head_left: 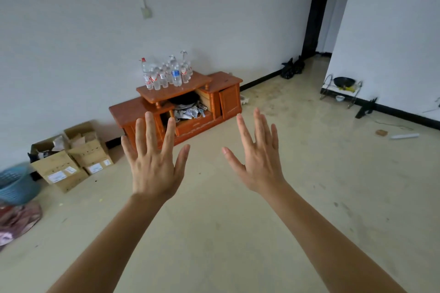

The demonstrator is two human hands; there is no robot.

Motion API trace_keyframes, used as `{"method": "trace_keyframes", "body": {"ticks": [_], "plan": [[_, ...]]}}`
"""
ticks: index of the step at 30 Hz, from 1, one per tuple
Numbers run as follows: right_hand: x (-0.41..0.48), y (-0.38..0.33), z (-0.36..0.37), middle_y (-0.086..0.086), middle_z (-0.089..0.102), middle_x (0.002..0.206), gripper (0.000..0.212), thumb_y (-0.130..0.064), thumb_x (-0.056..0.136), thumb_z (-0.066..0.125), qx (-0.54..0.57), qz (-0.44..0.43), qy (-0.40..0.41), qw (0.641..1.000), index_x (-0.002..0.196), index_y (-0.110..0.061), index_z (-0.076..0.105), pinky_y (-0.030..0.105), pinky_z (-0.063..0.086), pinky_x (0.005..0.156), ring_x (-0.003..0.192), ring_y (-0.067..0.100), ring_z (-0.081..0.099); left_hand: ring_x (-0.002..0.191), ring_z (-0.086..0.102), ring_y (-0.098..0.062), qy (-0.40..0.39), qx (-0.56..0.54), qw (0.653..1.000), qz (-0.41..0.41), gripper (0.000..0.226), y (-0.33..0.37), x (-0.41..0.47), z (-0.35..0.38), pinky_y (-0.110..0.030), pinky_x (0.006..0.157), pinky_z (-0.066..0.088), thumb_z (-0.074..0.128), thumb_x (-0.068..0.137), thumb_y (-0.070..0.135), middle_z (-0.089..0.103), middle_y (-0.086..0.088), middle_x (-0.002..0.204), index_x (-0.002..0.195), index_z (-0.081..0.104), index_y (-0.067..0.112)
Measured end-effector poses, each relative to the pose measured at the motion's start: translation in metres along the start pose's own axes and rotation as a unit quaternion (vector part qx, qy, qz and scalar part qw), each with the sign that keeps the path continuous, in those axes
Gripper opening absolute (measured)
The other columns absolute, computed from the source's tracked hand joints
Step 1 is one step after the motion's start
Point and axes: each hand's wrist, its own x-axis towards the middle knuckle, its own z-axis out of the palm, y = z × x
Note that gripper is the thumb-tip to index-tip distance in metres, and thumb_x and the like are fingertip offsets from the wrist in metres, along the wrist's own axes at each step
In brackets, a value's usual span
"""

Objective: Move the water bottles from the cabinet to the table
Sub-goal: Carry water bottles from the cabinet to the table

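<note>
We note cardboard boxes (71,162) at left, our left hand (154,169) with fingers spread and holding nothing, water bottles (167,74) clustered upright atop the wooden cabinet (223,93) against the wall, our right hand (259,164) likewise splayed, empty.

Spread hands (154,169) before bottle-topped cabinet (181,112)

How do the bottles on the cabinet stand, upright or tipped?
Upright: the water bottles stand clustered, caps up, on the cabinet top; none visibly lies down.
</note>
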Motion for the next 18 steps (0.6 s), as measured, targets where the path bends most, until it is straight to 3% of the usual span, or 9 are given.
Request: {"method": "trace_keyframes", "body": {"ticks": [6,9,18], "plan": [[0.134,0.040,0.070,0.013,-0.010,0.170,0.082,-0.071,0.100,0.029,0.028,-0.046,-0.027,0.998,0.163,-0.029,-0.002,0.055,0.009,0.126,0.157,0.031,0.001,0.155,0.002,-0.036,0.011,0.019,0.998,-0.051,0.068,-0.016,0.110,0.073,-0.068,0.119,0.005,0.025,0.101,0.061,0.004,-0.014,0.169,0.160,0.020,0.028],[0.159,0.043,0.097,0.012,-0.012,0.170,0.081,-0.071,0.100,0.027,0.035,-0.059,-0.023,0.997,0.163,-0.030,-0.003,0.054,0.007,0.126,0.157,0.031,0.000,0.155,0.002,-0.036,0.019,0.021,0.997,-0.065,0.068,-0.029,0.131,0.096,-0.069,0.119,0.006,0.025,0.101,0.061,0.004,-0.014,0.169,0.160,0.019,0.028],[0.344,0.036,0.268,0.014,-0.006,0.170,0.080,-0.066,0.101,0.037,0.042,-0.105,-0.041,0.993,0.164,-0.029,0.004,0.056,0.011,0.125,0.157,0.032,0.002,0.155,0.000,-0.036,0.010,0.021,0.994,-0.109,0.068,-0.139,0.289,0.236,-0.071,0.118,0.007,0.023,0.102,0.062,0.002,-0.014,0.169,0.160,0.018,0.028]]}}
